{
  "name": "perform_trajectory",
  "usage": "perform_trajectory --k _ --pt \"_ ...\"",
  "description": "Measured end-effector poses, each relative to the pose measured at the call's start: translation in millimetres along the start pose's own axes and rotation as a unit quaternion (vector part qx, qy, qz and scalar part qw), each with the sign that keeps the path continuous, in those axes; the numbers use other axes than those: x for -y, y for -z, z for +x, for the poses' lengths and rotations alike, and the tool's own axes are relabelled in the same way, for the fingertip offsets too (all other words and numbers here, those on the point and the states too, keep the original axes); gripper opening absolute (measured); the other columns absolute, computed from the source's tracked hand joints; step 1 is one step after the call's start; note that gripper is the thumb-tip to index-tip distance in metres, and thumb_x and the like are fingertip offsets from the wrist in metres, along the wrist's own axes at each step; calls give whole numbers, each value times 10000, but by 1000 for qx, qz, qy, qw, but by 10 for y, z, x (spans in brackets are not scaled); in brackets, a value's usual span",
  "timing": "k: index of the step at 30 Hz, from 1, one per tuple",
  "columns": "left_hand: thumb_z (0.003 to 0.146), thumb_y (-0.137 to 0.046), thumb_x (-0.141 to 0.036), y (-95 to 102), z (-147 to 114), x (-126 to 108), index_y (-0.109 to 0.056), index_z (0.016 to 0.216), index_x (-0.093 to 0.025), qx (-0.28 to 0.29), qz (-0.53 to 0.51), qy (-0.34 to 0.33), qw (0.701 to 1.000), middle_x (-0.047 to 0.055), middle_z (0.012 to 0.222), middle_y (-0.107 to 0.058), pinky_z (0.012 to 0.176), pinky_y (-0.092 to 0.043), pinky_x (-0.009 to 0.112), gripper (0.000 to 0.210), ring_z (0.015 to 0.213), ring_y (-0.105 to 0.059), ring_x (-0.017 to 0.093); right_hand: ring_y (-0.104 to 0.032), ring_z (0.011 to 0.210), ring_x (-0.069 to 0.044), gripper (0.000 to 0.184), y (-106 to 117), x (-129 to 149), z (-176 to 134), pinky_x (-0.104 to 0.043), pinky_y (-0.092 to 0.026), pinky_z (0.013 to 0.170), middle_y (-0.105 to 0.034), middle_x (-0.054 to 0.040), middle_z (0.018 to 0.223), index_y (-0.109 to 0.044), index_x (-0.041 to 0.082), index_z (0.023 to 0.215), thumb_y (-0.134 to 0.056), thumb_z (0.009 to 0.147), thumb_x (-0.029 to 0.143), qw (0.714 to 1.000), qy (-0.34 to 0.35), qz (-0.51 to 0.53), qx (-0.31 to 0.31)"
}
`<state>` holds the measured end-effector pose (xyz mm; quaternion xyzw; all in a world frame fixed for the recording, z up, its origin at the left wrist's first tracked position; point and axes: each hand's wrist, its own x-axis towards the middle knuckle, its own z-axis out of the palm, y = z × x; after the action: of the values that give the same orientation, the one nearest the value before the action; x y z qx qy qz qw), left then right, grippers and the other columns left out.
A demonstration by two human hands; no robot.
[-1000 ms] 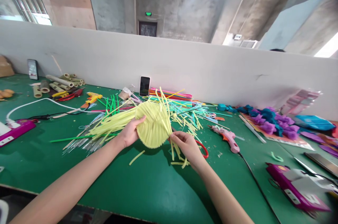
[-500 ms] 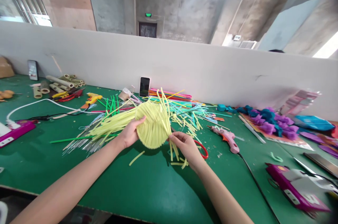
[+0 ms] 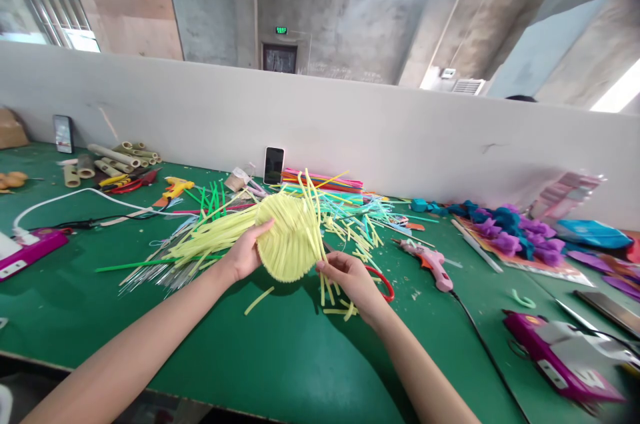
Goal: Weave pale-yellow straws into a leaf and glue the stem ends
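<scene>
A round, flat yellow piece of pipe cleaners [image 3: 287, 241], laid side by side, is held up above the table. My left hand [image 3: 249, 251] grips its left edge, thumb on the front face. Long loose pipe cleaner ends [image 3: 313, 211] stick up and hang down along its right side. My right hand [image 3: 347, 275] pinches these ends at the lower right edge of the disc. Beside that hand shows the red handle of scissors [image 3: 387, 285]; whether the hand holds them or they lie on the table, I cannot tell. Cut yellow pieces [image 3: 345, 309] lie below.
A pile of yellow pipe cleaners [image 3: 213, 234] lies left of the disc, coloured ones [image 3: 325, 181] behind it. A pink glue gun [image 3: 430, 264] with a cord is at right, a yellow one [image 3: 177, 187] at left. Purple power strips [image 3: 560, 357] and a phone [image 3: 274, 165] stand around.
The fingers of my right hand have shifted very slightly at the loose pipe cleaner ends. My left hand and the disc stay almost in place.
</scene>
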<state>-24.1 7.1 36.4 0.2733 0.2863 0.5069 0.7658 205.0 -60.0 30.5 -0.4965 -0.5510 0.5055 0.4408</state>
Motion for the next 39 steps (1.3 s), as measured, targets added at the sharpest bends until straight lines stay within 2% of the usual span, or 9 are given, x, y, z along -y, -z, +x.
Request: perform_trajectory --k 7,13,17,30,34,39 --pt "884 -642 -230 -2 -9 10 -662 1208 -86 4 -4 11 1000 165 1063 -765 938 -568 400 355 1013 -726 298 -539 611 -126 392 -8 -2 -14 -257 -409 595 -622 30 673 -634 196 776 -854 623 482 999 -20 24 19" --pt "904 -616 -256 26 9 -17 -666 1192 -76 4 -12 23 1000 172 1063 -763 947 -562 402 344 1029 -720 301 -638 673 -148 383 21 18 -19 -275 -496 653 -705 -32 799 -652 197 902 -696 785 558 994 -56 92 23" --pt "905 -615 -262 38 12 -28 -666 1189 -69 6 -14 30 999 175 1059 -763 942 -565 405 347 1025 -721 302 -678 777 -154 351 44 50 -28 -263 -518 751 -730 -44 844 -671 194 905 -763 738 489 991 -64 113 19" --pt "908 -609 -235 15 -7 -18 -659 1212 -87 3 -7 25 1000 167 1066 -764 929 -577 413 342 960 -744 292 -563 639 -106 329 37 25 -18 -227 -435 592 -654 15 749 -672 193 807 -834 661 439 997 -34 69 30" --pt "898 -627 -246 19 -5 -25 -651 1226 -85 0 -4 19 1000 172 1065 -764 938 -573 410 366 980 -738 299 -588 689 -131 354 50 35 -19 -247 -458 638 -684 -9 772 -733 185 834 -811 678 493 998 -30 42 22" --pt "905 -618 -248 3 -6 -22 -641 1244 -100 -5 -7 -1 1000 154 1056 -770 934 -577 403 370 984 -738 291 -643 800 -178 422 67 42 -22 -287 -491 750 -733 -56 858 -781 176 890 -705 770 573 999 -34 26 17"
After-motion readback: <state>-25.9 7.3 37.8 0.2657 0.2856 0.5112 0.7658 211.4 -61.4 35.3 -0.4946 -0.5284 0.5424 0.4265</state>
